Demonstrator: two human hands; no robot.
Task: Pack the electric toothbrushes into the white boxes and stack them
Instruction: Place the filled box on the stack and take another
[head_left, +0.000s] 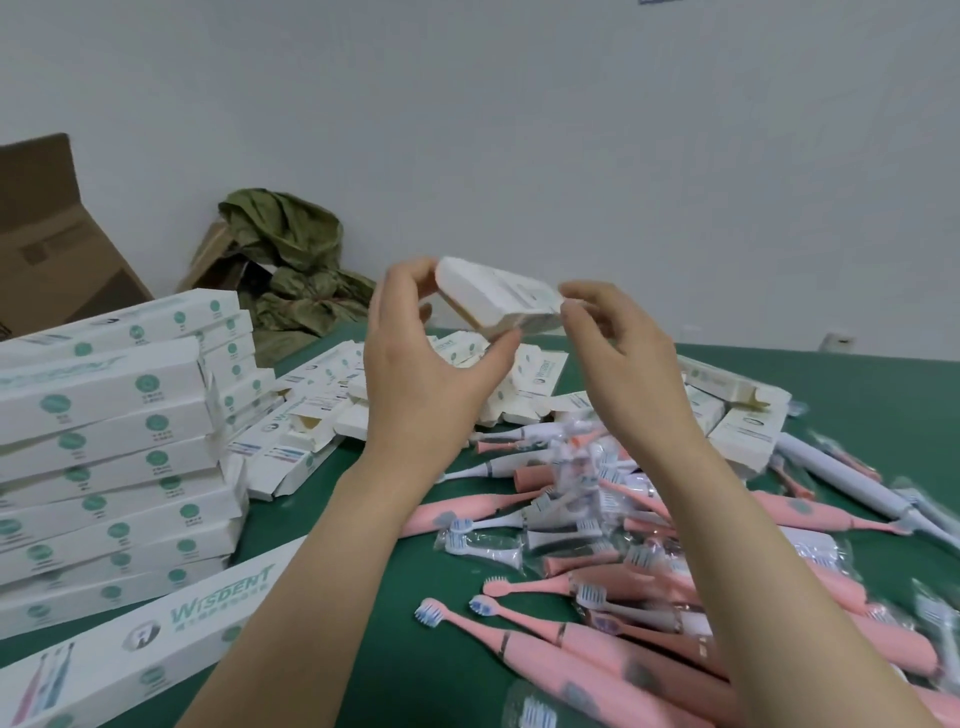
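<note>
A white box (501, 299) is held in the air above the table, its open end toward me. My left hand (421, 358) grips its near end, thumb underneath and fingers over the top. My right hand (618, 343) pinches its far right end with the fingertips. Below lies a heap of pink electric toothbrushes (613, 639) mixed with wrapped brush heads (483, 540). A white toothbrush (852, 473) lies at the right. A tall stack of shut white boxes (109, 462) stands at the left.
The green table (363, 597) carries loose open boxes (322, 415) behind my hands and at the right (743, 431). One long box (150, 639) lies at the front left. A brown carton (47, 244) and a green crumpled bag (291, 260) stand at the back by the wall.
</note>
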